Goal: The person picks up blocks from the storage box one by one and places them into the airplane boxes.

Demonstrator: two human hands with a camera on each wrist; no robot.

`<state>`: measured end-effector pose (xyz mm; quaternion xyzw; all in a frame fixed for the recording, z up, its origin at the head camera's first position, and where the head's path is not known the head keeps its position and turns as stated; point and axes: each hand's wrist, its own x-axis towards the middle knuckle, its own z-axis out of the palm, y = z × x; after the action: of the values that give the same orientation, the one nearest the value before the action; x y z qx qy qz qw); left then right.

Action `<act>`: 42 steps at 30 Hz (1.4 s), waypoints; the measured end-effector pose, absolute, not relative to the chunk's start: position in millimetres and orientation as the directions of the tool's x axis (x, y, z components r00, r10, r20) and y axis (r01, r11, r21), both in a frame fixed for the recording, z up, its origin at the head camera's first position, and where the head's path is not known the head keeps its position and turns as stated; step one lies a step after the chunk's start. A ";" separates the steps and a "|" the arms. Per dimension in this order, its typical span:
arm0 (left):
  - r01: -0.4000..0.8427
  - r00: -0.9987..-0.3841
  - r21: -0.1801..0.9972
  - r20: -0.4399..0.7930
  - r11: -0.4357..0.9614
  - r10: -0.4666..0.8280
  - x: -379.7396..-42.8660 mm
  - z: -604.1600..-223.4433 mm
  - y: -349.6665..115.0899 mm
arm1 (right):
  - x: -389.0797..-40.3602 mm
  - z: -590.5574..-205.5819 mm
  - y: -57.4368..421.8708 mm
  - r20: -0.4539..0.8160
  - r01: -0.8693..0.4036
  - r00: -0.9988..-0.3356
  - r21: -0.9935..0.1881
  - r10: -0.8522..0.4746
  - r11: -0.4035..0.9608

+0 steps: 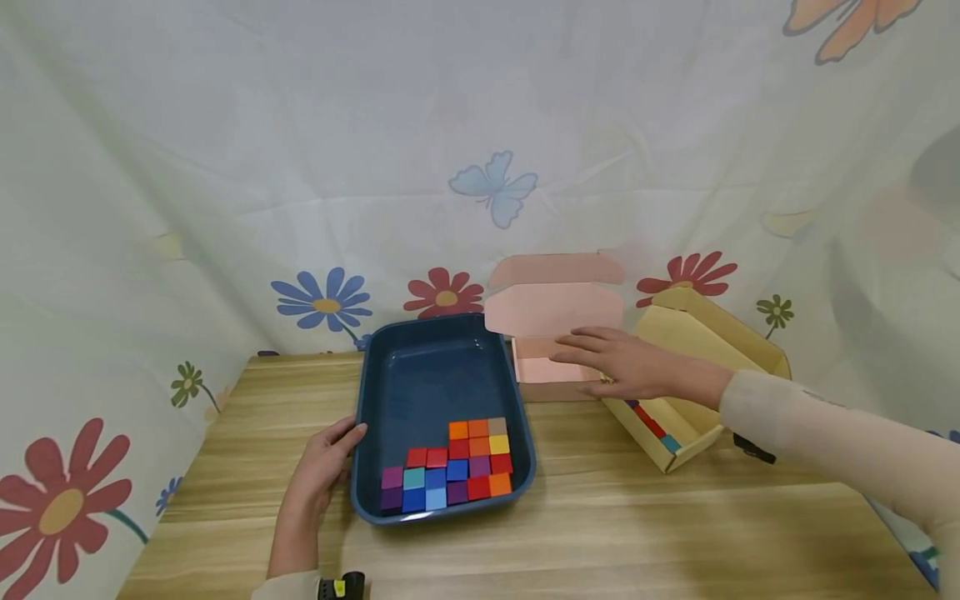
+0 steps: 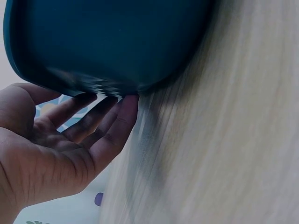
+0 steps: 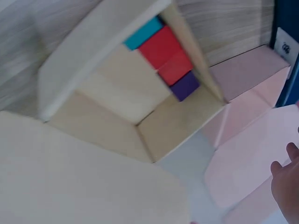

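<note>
At the left rim of a dark blue tray [image 1: 420, 375], my left hand [image 1: 318, 462] holds on, its thumb at the rim and its fingers against the outer wall, as the left wrist view also shows. Rows of coloured cubes [image 1: 457, 471] fill the tray's near end. My right hand [image 1: 626, 362] hovers with spread fingers above the gap between an open pink box [image 1: 555, 310] and an open yellow cardboard box [image 1: 637, 435]. Nothing shows in that hand. Along one wall of the yellow box lie a teal cube [image 3: 145, 32], red cubes [image 3: 161, 46] and a purple cube [image 3: 184, 86].
All three containers stand on a wood-grain table [image 1: 600, 533]. The pink box's lid stands up at the back, touching or close to the tray's right rim. Behind hangs a pale curtain [image 1: 375, 167] with flowers and butterflies.
</note>
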<state>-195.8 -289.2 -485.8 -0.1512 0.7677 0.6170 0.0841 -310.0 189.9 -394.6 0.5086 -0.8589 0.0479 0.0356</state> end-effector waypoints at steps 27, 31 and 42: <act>-0.343 -0.938 0.925 -0.329 0.166 -0.105 -199.7 -486.0 -292.7 | -307.3 -384.0 60.9 -0.111 -0.947 -0.320 0.073 -0.941 0.314; -0.335 -0.942 0.927 -0.322 0.168 -0.100 -199.7 -486.4 -293.4 | -305.9 -386.1 40.2 -0.146 -0.960 -0.279 0.007 -0.949 0.281; -0.355 -0.933 0.928 -0.344 0.110 -0.103 -197.6 -490.3 -297.2 | -297.2 -398.2 -4.6 -0.203 -0.969 -0.186 -0.122 -0.961 0.213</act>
<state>-197.6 -297.2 -490.3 -0.1551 0.7386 0.6489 0.0968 -297.2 -4.6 -398.2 0.6269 -0.7699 -0.0172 -0.1182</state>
